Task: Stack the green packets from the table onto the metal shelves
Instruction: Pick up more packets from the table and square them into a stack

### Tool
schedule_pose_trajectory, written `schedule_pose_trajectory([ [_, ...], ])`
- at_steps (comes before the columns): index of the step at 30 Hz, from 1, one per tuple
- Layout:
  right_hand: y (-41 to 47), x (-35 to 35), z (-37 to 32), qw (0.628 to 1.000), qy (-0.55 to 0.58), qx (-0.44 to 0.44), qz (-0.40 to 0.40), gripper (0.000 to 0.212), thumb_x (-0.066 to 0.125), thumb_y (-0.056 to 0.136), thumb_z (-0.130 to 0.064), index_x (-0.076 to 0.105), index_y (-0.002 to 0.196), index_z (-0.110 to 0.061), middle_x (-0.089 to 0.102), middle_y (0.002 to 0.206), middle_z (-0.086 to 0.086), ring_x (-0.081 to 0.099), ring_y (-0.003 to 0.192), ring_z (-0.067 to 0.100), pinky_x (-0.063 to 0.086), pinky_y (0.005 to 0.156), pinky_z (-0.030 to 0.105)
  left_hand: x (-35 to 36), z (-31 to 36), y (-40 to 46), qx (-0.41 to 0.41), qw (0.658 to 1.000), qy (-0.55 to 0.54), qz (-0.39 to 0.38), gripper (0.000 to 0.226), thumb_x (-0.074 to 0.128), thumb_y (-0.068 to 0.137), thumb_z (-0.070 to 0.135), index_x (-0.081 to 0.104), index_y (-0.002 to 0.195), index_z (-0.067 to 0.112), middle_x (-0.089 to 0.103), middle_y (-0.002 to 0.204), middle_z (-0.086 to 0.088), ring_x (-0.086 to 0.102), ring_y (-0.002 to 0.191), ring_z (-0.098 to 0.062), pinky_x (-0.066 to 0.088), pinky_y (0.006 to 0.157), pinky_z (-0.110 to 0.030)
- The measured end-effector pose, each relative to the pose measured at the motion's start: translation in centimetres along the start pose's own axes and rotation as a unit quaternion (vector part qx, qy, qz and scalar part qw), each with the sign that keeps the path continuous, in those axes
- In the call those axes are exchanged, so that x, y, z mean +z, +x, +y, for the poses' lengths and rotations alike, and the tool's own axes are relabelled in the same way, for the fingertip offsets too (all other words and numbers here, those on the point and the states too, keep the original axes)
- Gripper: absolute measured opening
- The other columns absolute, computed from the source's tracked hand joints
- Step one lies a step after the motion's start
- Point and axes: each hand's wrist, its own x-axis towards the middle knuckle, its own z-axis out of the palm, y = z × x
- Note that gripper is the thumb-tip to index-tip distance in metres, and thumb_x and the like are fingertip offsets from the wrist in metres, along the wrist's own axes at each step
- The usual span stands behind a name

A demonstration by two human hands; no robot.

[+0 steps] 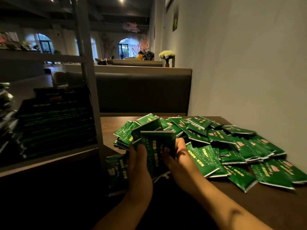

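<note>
Grey wall (240, 55) fills the right side, and a dark padded bench back (142, 93) stands behind the tabletop (259, 205). At the left rises the metal shelf unit (93, 97), its upright post close to the tabletop's left edge; dim stacks of green packets (54, 123) already lie on its lower shelf. On the brown wooden tabletop a loose heap of green packets (224, 146) spreads from the middle out to the wall, many overlapping and lying at different angles. One more packet (116, 173) lies by the near left edge, beside the post. Just in front of the heap, a held bundle of packets (157, 146) stands nearly upright between both hands. The left hand (138, 170) has its grip clamped on the bundle's left edge, thumb across the front. The right hand (180, 159) has its grip curled round the right edge.
</note>
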Motion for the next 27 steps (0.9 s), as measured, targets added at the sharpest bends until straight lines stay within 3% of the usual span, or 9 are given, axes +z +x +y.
schedule_pose_trajectory([
  [3,0.1,-0.8,-0.1,1.000,-0.017,0.016,-0.010,0.041,0.061,0.079,-0.055,0.042,0.107,-0.031,0.064,0.100,0.007,0.065,0.092,0.024,0.053,0.082,0.052,0.2,-0.3,0.1,0.037,0.994,0.093,-0.035,0.035,0.057,0.092,0.026,0.046,0.124,0.036,0.062,0.110,0.015,0.060,0.095,0.008,0.048,0.076,-0.015],
  [6,0.7,-2.0,0.0,0.997,-0.080,0.017,0.017,0.019,0.056,0.090,-0.024,0.043,0.104,-0.027,0.060,0.098,0.004,0.061,0.090,0.023,0.054,0.072,0.036,0.1,-1.0,0.4,0.030,0.992,0.121,-0.032,0.042,0.057,0.093,0.017,0.044,0.131,0.030,0.063,0.110,0.013,0.061,0.098,0.001,0.047,0.071,-0.018],
  [8,1.3,-3.3,0.4,0.963,-0.249,0.009,0.104,0.019,0.052,0.090,-0.014,0.047,0.102,-0.028,0.055,0.103,-0.005,0.052,0.097,0.016,0.044,0.073,0.026,0.1,-0.9,0.4,0.012,0.994,0.104,-0.024,0.043,0.056,0.093,0.013,0.043,0.131,0.029,0.065,0.109,0.009,0.066,0.088,0.000,0.053,0.062,-0.019],
  [11,1.8,-5.2,1.1,0.862,-0.481,0.087,0.133,0.027,0.051,0.092,-0.032,0.048,0.119,-0.031,0.048,0.126,-0.006,0.039,0.115,0.017,0.036,0.093,0.035,0.0,-0.8,0.4,0.006,0.995,0.100,-0.021,0.042,0.056,0.093,0.008,0.044,0.130,0.023,0.065,0.104,0.005,0.068,0.077,0.002,0.052,0.053,-0.014],
  [14,1.8,-5.9,1.6,0.815,-0.542,0.195,0.063,0.060,0.056,0.088,-0.055,0.039,0.137,-0.024,0.041,0.142,0.003,0.036,0.129,0.028,0.031,0.104,0.045,0.2,-0.6,0.2,0.003,0.995,0.094,-0.031,0.036,0.056,0.092,0.007,0.046,0.122,0.026,0.065,0.102,0.003,0.067,0.074,0.003,0.051,0.050,-0.013],
  [18,2.0,-6.0,1.9,0.817,-0.535,0.211,0.045,0.078,0.063,0.081,-0.061,0.034,0.141,-0.020,0.044,0.143,0.006,0.045,0.128,0.029,0.034,0.103,0.047,0.3,-0.4,-0.1,-0.001,0.994,0.097,-0.042,0.033,0.056,0.092,0.006,0.048,0.118,0.025,0.065,0.097,0.005,0.067,0.070,0.004,0.050,0.049,-0.014],
  [21,2.2,-6.0,1.8,0.834,-0.499,0.230,0.039,0.083,0.069,0.079,-0.057,0.031,0.141,-0.018,0.049,0.139,0.006,0.049,0.125,0.029,0.036,0.102,0.047,0.2,-0.5,-0.2,-0.012,0.993,0.105,-0.055,0.035,0.056,0.091,0.007,0.050,0.120,0.026,0.067,0.102,0.005,0.068,0.080,-0.003,0.053,0.059,-0.022],
  [25,2.3,-6.0,1.8,0.868,-0.439,0.227,0.046,0.062,0.065,0.088,-0.041,0.038,0.139,-0.016,0.052,0.134,0.006,0.051,0.121,0.030,0.043,0.101,0.042,0.2,-0.5,-0.5,-0.018,0.992,0.108,-0.070,0.032,0.059,0.089,0.006,0.055,0.112,0.028,0.069,0.099,0.004,0.069,0.082,-0.008,0.054,0.066,-0.029],
  [27,2.1,-5.6,1.7,0.868,-0.446,0.215,0.035,0.051,0.059,0.092,-0.035,0.043,0.138,-0.018,0.046,0.135,0.009,0.045,0.123,0.033,0.041,0.102,0.041,0.3,-0.5,-0.6,-0.028,0.991,0.103,-0.082,0.032,0.060,0.088,0.005,0.056,0.107,0.030,0.070,0.097,0.004,0.070,0.081,-0.009,0.056,0.064,-0.028],
])
